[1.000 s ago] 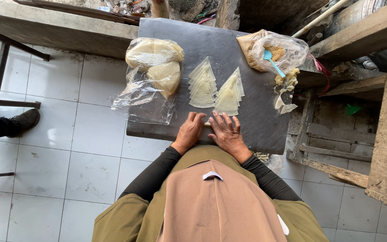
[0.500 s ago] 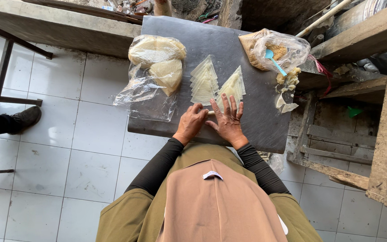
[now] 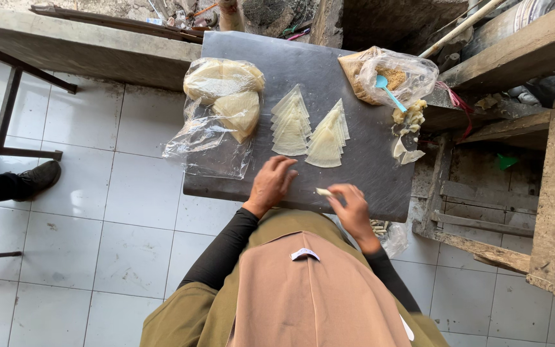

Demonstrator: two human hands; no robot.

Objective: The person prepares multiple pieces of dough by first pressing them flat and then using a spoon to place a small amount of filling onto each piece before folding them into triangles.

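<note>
Right hand (image 3: 353,207) pinches a small rolled wrapper piece (image 3: 323,191) at near edge of grey board (image 3: 361,77); left hand (image 3: 271,183) flat, fingers loose, empty. Rolling step prob. finishing; next needs setting it aside w/ care.

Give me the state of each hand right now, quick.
Left hand: fingers curled, resting on the dark board, holding nothing visible.
Right hand: pinching a small pale rolled piece at its fingertips.

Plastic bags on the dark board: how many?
2. One clear plastic bag of stacked wrapper sheets lies at the board's left side; a second bag holding brown filling and a blue spoon sits at its far right corner. Another may hang below the near right edge, mostly hidden.
</note>
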